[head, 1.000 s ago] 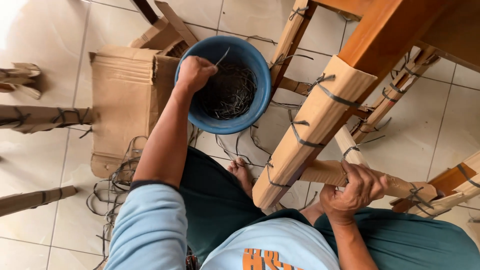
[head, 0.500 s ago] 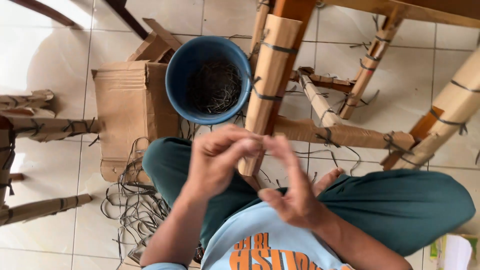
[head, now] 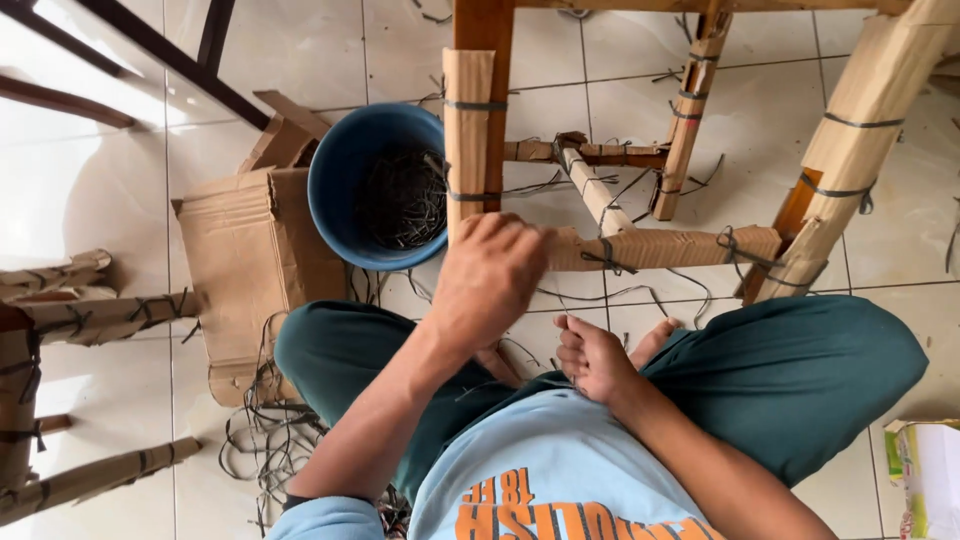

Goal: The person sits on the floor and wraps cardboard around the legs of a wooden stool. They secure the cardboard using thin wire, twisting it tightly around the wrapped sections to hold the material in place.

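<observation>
My left hand (head: 490, 280) is raised in front of the cardboard-wrapped rail (head: 665, 247) of a wooden chair, where the rail meets a wrapped leg (head: 468, 140). Its back faces me and its fingers are curled. My right hand (head: 595, 358) sits lower, above my lap, fingers closed. A thin dark strap (head: 490, 388) appears to run between the two hands. Behind the left hand stands a blue bucket (head: 330, 190) holding several dark straps (head: 405, 200).
A brown cardboard box (head: 250, 270) lies left of the bucket, with loose straps (head: 265, 440) on the tiled floor beside my knee. More cardboard-wrapped furniture legs (head: 90, 310) lie at the left. Another wrapped chair leg (head: 860, 130) stands at the right, and a small box (head: 925, 470) at bottom right.
My left hand left the bucket, met the right hand in front of me, then moved forward to the wrapped rail. My right hand dropped toward my lap. My view shifted over the chair.
</observation>
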